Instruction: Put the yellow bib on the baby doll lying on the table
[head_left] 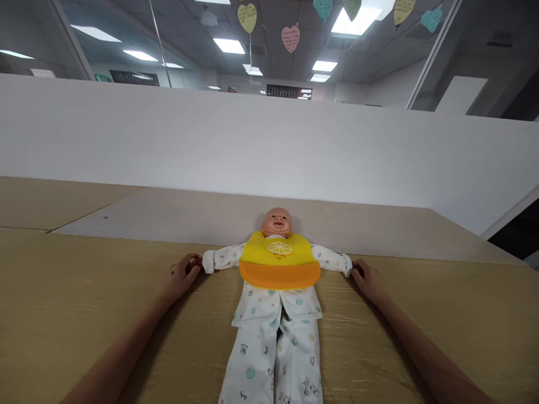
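A baby doll [278, 220] lies on its back with its arms stretched out to both sides. It wears a patterned white top [255, 306], matching trousers [255, 353] and a yellow bib [265, 247] with an orange pocket [280, 275]. At the end of the left-hand sleeve [227, 257], my left hand [182, 278] has its fingers curled round the doll's hand, of which only a small reddish bit shows. My right hand [370, 280] is closed at the cuff of the other sleeve [334, 260], thumb and fingers on its edge.
The doll rests on a wood-coloured table [105, 308], its head against a paler grey strip [189, 219]. Behind stands a white low wall [261, 146] with glass above it. Heart-shaped paper notes [290, 38] are on the glass.
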Motion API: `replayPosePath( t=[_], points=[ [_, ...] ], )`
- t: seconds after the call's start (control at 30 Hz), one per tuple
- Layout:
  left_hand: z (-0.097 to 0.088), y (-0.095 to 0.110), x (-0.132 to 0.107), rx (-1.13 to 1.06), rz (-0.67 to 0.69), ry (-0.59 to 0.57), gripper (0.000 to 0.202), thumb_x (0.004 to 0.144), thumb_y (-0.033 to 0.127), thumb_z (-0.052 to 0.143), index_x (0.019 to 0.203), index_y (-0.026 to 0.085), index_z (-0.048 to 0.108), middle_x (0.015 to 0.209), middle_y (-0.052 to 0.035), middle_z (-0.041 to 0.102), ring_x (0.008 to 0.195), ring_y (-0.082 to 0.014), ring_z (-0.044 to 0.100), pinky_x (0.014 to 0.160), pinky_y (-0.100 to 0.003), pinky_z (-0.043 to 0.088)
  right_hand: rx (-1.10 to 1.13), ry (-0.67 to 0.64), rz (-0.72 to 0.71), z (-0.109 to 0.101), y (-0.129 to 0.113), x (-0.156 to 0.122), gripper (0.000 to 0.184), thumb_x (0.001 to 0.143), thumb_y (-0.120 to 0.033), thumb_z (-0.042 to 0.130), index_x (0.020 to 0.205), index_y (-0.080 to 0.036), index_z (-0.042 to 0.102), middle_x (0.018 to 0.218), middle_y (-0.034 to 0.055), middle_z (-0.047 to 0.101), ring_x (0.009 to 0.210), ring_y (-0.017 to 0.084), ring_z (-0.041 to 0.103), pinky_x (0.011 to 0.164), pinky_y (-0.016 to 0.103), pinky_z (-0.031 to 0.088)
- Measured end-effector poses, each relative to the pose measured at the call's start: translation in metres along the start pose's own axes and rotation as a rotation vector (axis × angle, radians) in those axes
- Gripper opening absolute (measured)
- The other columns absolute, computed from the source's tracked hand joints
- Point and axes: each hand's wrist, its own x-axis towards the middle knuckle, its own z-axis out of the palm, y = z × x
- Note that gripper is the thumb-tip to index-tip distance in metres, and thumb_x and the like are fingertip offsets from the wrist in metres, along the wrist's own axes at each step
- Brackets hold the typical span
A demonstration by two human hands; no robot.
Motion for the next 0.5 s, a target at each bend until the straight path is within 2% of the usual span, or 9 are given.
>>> replayPosePath(
  t=[0.2, 0.5],
  points=[
    [-0.0027, 0.0040, -0.0020, 0.014, 0.019, -0.004, 0.046, 0.083, 0.043, 0.038, 0.117, 0.019, 0.057, 0.091, -0.0063, 0.070, 0.086, -0.0235, 0.065, 0.080, -0.035, 0.048, -0.015, -0.002, -0.011, 0.0006, 0.0006, -0.0001, 0.034, 0.080, -0.042, 0.038, 0.092, -0.019, 0.060, 0.089, 0.0066, 0.070, 0.077, 0.022, 0.063, 0.068, 0.031, 0.043],
    [-0.0004, 0.0017, -0.0014, -0.006, 0.010, 0.022, 0.046, 0.080, 0.041, 0.041, 0.117, 0.021, 0.059, 0.091, -0.0062, 0.070, 0.086, -0.0236, 0.065, 0.077, -0.034, 0.048, -0.040, 0.007, -0.041, 0.0040, 0.0060, -0.0003, 0.034, 0.083, -0.040, 0.038, 0.095, -0.018, 0.061, 0.091, 0.0072, 0.071, 0.078, 0.022, 0.064, 0.069, 0.031, 0.044]
  ],
)
